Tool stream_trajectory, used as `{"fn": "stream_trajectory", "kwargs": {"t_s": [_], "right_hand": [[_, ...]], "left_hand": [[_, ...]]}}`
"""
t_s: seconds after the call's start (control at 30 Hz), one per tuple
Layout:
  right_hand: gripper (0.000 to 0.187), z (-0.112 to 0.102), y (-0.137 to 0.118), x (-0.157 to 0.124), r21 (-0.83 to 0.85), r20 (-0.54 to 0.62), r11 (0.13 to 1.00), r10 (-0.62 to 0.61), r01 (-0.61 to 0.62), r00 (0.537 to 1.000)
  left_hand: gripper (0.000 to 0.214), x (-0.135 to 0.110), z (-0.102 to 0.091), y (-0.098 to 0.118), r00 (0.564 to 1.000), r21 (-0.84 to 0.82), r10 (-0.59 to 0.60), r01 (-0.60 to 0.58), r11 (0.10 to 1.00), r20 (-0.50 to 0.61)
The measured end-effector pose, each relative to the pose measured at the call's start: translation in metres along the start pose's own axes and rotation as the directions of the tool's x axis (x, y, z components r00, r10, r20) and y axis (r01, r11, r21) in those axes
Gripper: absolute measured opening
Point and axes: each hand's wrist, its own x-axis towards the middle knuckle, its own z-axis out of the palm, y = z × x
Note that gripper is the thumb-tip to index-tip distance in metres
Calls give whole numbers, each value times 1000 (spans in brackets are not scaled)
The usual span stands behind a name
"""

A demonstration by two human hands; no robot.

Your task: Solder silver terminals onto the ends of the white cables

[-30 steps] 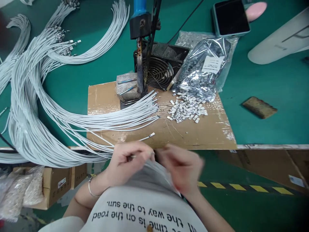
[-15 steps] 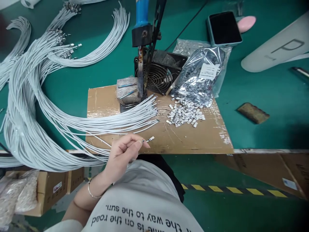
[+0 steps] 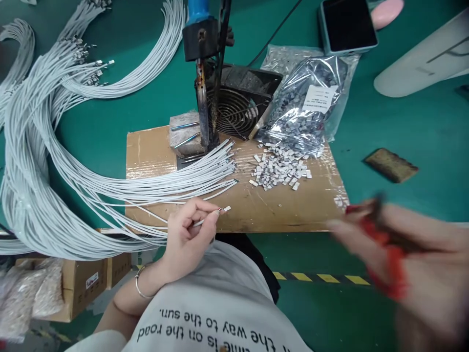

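My left hand (image 3: 196, 232) is closed in a pinch near the front edge of the cardboard. Between thumb and forefinger it grips a white wire, whose small white end piece (image 3: 227, 209) sticks out past the fingertips. To the right, my right hand (image 3: 421, 249) is smeared by motion. Its fingers are wrapped round red-handled pliers (image 3: 397, 269), whose dark jaws are too blurred to make out. Left of and behind my left hand lies a thick bundle of white wires (image 3: 154, 188). A heap of small white connector pieces (image 3: 280, 168) lies on the cardboard sheet (image 3: 256, 215).
Behind the wire ends stands a soldering iron (image 3: 202, 93) with a blue handle, beside a metal block (image 3: 185, 132) and a black fan (image 3: 234, 110). A clear bag of parts (image 3: 304, 107), a dark-screened device (image 3: 348, 24) and a brown sponge-like pad (image 3: 391, 165) are at right.
My right hand has come into view from the right with the red-handled pliers. My left hand stays nearly in place, still pinching the wire; the whole view has shifted slightly.
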Motion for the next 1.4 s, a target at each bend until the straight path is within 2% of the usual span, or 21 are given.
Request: {"fn": "stream_trajectory", "kwargs": {"t_s": [0.07,0.17,0.3,0.43,0.6,0.8,1.1,1.4], "right_hand": [[49,27,-20,14,-12,170,990,-137,141,976],[53,53,-38,22,-13,267,960,-268,281,926],[48,65,-36,25,22,340,940,-327,341,882],[44,75,-31,28,35,381,937,-333,347,862],[42,85,-36,29,74,372,924,-374,375,850],[42,90,-42,31,83,343,909,-410,408,845],[38,95,-47,34,68,327,885,-456,461,828],[40,105,-46,32,92,236,865,-499,493,834]], "left_hand": [[9,-1,4,-1,997,41,68,-67,997,-26],[10,-2,4,0,997,30,77,-77,997,-11],[22,-2,-7,5,986,-91,-122,133,987,111],[29,1,-16,13,950,-184,-212,256,949,228],[31,4,-19,19,914,-271,-254,344,899,317],[28,6,-26,12,883,-340,-300,424,839,360],[41,8,-28,12,835,-331,-369,512,792,408],[36,12,-30,9,803,-362,-380,560,745,460]]}}
